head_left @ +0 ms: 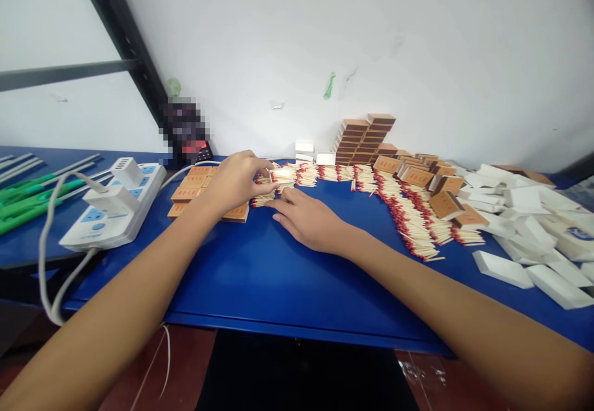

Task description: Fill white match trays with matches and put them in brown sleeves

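Observation:
My left hand [241, 176] pinches a small white matchbox tray [281, 176] between thumb and fingers, over a heap of loose matches [260, 200]. My right hand [306, 218] is just below and to the right of the tray. Its fingers point left, with the fingertips at the edge of the matches and the thumb apart; I see nothing held in it. Close beside my left hand, orange matchboxes [191, 187] lie in stacked rows, partly hidden by the wrist. A long band of red-tipped matches [408, 219] curves away to the right.
Closed matchboxes [362, 142] are stacked against the wall, and matchbox sleeves [417, 176] lie piled to the right. White trays [529, 213] heap at far right. A power strip [118, 213] with cables and green-handled tools [37, 197] occupy the left side of the blue table [278, 281].

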{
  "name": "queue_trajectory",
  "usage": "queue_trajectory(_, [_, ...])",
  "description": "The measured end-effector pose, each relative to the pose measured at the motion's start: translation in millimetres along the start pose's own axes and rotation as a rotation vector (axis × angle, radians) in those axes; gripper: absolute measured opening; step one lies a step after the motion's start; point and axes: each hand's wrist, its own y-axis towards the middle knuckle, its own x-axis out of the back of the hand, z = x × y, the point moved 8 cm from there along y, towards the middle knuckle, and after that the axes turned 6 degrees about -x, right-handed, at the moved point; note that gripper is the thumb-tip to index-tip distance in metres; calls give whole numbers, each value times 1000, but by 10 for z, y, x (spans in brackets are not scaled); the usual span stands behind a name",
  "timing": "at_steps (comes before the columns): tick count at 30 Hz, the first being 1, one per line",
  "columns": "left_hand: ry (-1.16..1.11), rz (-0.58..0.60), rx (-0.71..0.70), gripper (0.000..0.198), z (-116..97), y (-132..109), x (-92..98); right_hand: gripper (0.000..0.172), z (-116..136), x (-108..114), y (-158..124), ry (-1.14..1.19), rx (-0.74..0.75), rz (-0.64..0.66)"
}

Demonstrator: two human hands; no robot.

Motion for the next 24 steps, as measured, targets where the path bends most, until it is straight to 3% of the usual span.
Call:
queue_trajectory(7, [-16, 12, -23, 26, -21, 4, -32, 27, -26, 25, -8, 92, -24, -18])
queue_trajectory(12, [-33, 19, -36, 28, -35, 6, -50, 11, -95, 62, 0, 225, -74, -62])
queue_trajectory(16, [-30, 39, -43, 30, -65, 7, -63, 9, -156, 43, 17, 243, -153, -3])
queue_trajectory(20, [0, 52, -54, 27, -72, 0, -94, 13, -177, 58, 3, 169, -140, 48])
queue_trajectory(24, [-10, 56, -94, 26, -115, -4, -121, 12, -324, 227, -30, 109, -148, -86])
